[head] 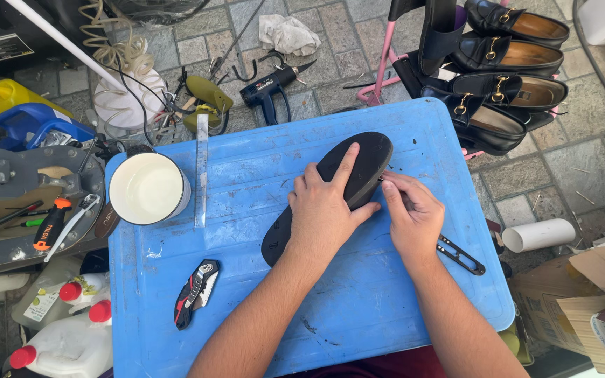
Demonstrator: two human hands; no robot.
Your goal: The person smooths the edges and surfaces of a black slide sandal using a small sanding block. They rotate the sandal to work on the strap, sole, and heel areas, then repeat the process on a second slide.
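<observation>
A black shoe sole lies diagonally on the blue work surface. My left hand presses flat on its middle, fingers spread. My right hand grips a black-handled knife at the sole's right edge; its handle sticks out toward the lower right and its blade is hidden by the fingers.
A folding utility knife lies at the lower left of the surface. A white-lined can and a metal ruler sit at the upper left. Black loafers hang on a pink rack at the upper right. Bottles, tools and a heat gun surround the left.
</observation>
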